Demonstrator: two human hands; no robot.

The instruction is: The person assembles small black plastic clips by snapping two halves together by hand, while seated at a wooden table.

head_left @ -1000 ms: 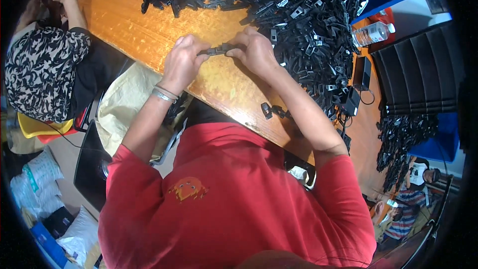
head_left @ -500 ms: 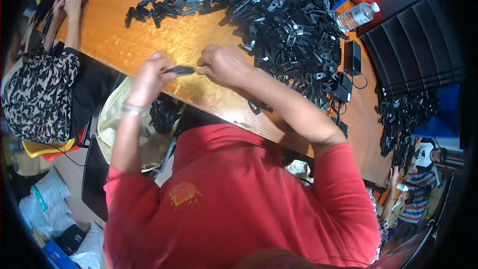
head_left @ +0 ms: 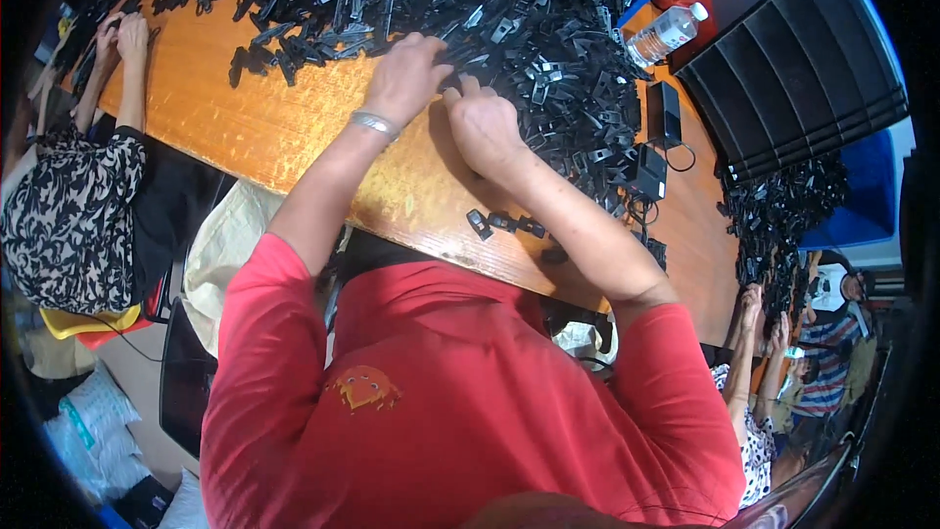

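Observation:
Both of my hands are at the near edge of a large heap of black plastic clip-like parts on the wooden table. My left hand, with a silvery bracelet at the wrist, reaches to the heap with its fingers bent down and its thumb toward the other hand. Close beside it, my right hand has its fingers curled in. What either hand pinches, if anything, is hidden. A few loose black parts lie by my right forearm near the table's front edge.
A clear plastic bottle lies tilted at the right, by black boxes with cords and a black ribbed panel. A pale sack hangs below the table edge. Other people work at the left and far right.
My left hand has moved away and right to the heap; the black part it held no longer shows. My right hand has shifted slightly right, its forearm uncovering more loose parts.

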